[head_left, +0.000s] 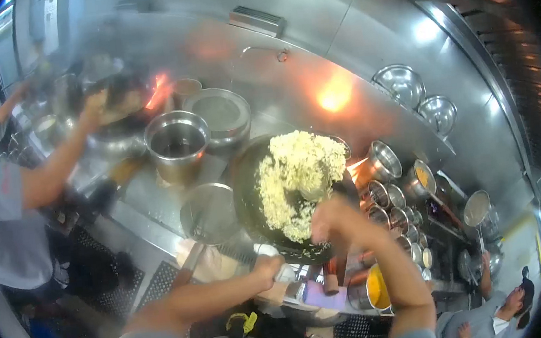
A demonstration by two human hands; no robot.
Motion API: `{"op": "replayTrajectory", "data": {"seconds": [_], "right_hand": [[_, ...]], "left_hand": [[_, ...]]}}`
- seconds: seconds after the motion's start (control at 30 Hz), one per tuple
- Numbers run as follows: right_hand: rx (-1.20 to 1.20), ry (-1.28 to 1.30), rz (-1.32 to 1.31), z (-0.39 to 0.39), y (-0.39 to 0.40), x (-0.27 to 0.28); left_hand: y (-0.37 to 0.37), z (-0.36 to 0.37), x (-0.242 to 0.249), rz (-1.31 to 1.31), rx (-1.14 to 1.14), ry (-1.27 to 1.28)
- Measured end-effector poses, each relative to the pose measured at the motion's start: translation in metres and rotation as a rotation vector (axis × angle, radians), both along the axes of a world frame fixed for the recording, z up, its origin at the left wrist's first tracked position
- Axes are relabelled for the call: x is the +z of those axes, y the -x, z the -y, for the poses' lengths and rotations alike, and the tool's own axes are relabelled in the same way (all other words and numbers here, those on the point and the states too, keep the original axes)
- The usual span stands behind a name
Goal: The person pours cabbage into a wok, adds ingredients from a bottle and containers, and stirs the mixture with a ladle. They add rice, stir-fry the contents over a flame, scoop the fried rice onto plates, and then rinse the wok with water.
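Note:
A large dark wok [245, 201] stands over the burner, with a mass of pale yellow fried rice [299, 156] spread up its far side. My left hand [268, 269] is closed on a folded white cloth [285, 273] at the near edge of the wok. Over the near right part of the wok, my right hand [330, 219] is closed around the handle of a ladle [315, 190], whose bowl sits among the rice, partly hidden and blurred. A wooden handle end [331, 284] shows below that hand.
Left of the wok are a round mesh strainer [208, 214], a steel pot of dark liquid [178, 139] and a covered pot [219, 115]. Flames [356, 168] rise behind. Several steel containers [389, 199] line the right. One co-worker [5, 217] works left; another [497, 317] stands right.

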State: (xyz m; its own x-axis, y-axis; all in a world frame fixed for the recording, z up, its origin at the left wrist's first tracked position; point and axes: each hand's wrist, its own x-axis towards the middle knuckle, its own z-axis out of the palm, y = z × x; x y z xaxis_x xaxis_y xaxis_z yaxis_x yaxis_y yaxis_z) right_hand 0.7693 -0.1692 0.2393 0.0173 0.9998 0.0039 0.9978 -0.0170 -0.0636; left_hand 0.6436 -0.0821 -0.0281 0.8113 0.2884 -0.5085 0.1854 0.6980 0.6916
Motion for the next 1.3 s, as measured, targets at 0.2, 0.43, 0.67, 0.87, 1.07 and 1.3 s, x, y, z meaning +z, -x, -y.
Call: {"op": "replayTrajectory", "data": {"seconds": [0.2, 0.43, 0.67, 0.87, 1.07, 1.3], "right_hand": [[-0.461, 0.420, -0.030, 0.097, 0.056, -0.108], [-1.023, -0.082, -0.226, 0.112, 0.030, -0.186], [-0.944, 0.075, -0.595, 0.225, 0.069, -0.034], [-0.827, -0.015, -0.302, 0.170, -0.025, -0.128], [-0.987, -0.153, -0.137, 0.137, 0.034, -0.115], [-0.718, -0.058, -0.395, 0.205, 0.076, -0.038]], "left_hand": [[-0.098, -0.053, 0.022, 0.021, -0.033, 0.153], [-0.130, -0.070, -0.015, -0.082, -0.290, 0.362], [-0.015, -0.050, 0.108, -0.089, -0.225, 0.349], [-0.058, -0.051, 0.020, -0.035, -0.165, 0.208], [0.003, -0.034, -0.014, -0.064, -0.211, 0.297], [-0.026, -0.051, 0.088, -0.075, -0.164, 0.254]]}}
